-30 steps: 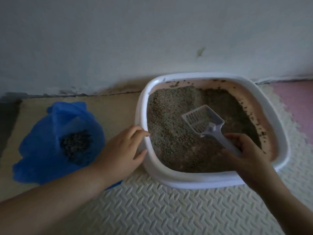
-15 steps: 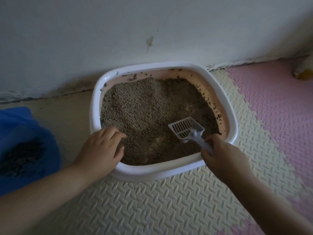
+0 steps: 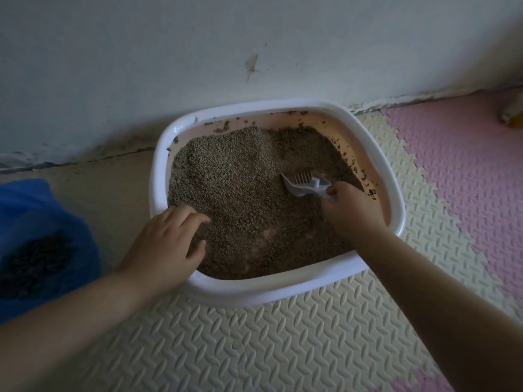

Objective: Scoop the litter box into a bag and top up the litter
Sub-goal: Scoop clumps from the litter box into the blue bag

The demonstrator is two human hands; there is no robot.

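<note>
A white-rimmed litter box [image 3: 283, 292] with a pinkish inner wall stands against the wall. It holds grey-brown litter [image 3: 235, 176], piled higher at the back left. My right hand [image 3: 352, 210] is inside the box and grips the handle of a white slotted scoop [image 3: 302, 184]. The scoop's blade is tilted on edge in the litter at the right. My left hand [image 3: 164, 247] grips the box's near-left rim, fingers curled over into the box. A blue bag [image 3: 42, 244] with dark scooped litter inside lies open at the far left.
The box sits on cream embossed foam mat [image 3: 283, 343], with pink mat tiles [image 3: 458, 176] to the right. A pale wall [image 3: 226, 52] rises directly behind the box. A small yellowish object [image 3: 512, 116] lies at the right edge by the wall.
My right hand moved deeper into the box and turned the scoop onto its edge in the litter. The view shifted right, so the bag sits further left. My left hand stays on the rim.
</note>
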